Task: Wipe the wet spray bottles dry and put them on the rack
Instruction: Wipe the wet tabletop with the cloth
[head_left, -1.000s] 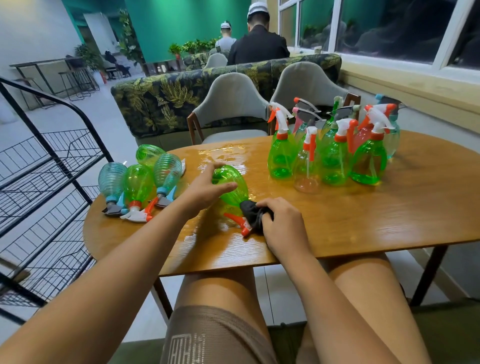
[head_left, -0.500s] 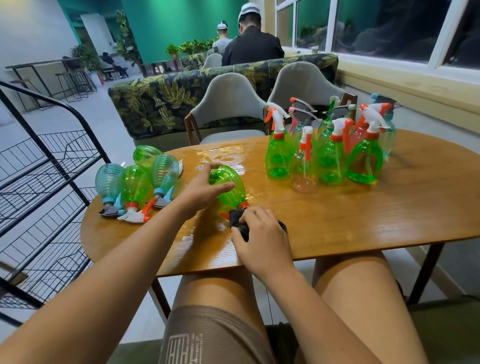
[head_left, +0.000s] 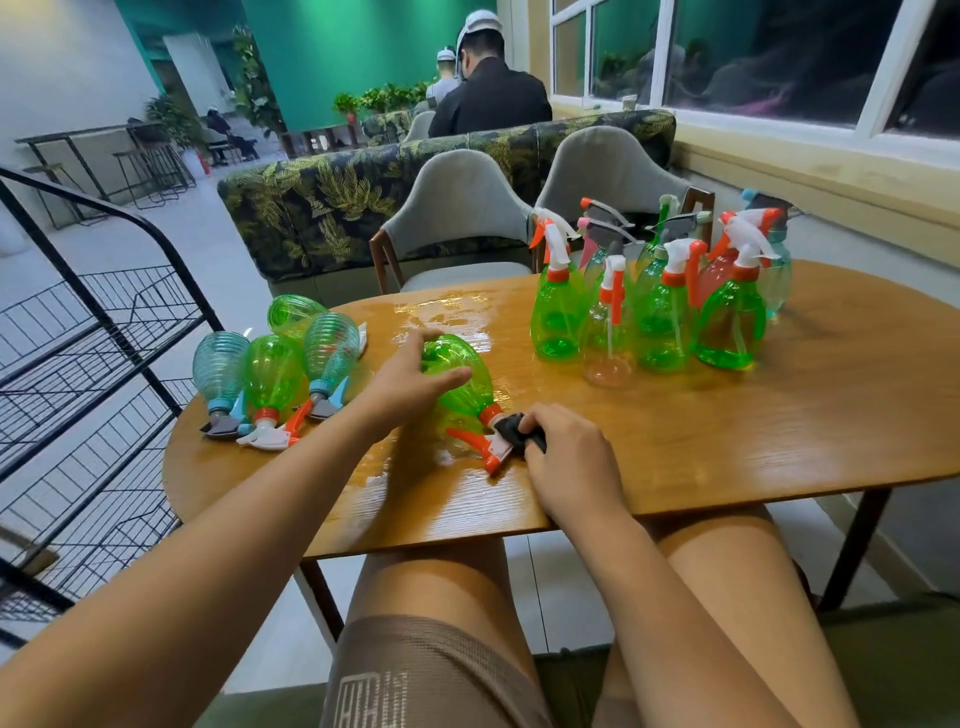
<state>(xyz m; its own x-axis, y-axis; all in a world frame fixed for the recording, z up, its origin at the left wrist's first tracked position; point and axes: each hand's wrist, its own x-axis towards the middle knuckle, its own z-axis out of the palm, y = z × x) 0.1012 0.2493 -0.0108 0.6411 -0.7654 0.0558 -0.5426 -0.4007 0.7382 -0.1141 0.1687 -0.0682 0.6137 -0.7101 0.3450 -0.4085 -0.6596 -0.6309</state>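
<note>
A wooden table (head_left: 727, 415) with rounded ends is seen from above, and its middle and near-left part are glossed with water (head_left: 452, 306). Near the table's front edge a green bottle (head_left: 467, 384) is laid on its side, its orange-and-white sprayer turned toward the person. The bottle's body is gripped by the left hand (head_left: 410, 379), fingers over the top and thumb curled along the near side. A dark cloth (head_left: 511, 428) is pinched in the curled fingers of the right hand (head_left: 566, 457) and pressed against the sprayer head.

At the table's left end four ribbed bottles (head_left: 270, 374) are laid side by side, nozzles toward the front edge. On the table's far right part a close cluster of upright bottles (head_left: 654, 312) is stood, mostly green, with orange, white and grey triggers.

A black wire rack (head_left: 93, 364) is set just left of the table. Behind the table two grey chairs (head_left: 457, 208) are placed, backed by a leaf-patterned bench (head_left: 322, 208). Beyond the bench a seated person (head_left: 488, 98) in dark clothing is seen from behind, before a green wall (head_left: 363, 47). A white-framed window (head_left: 779, 52) runs to the right of the table.
</note>
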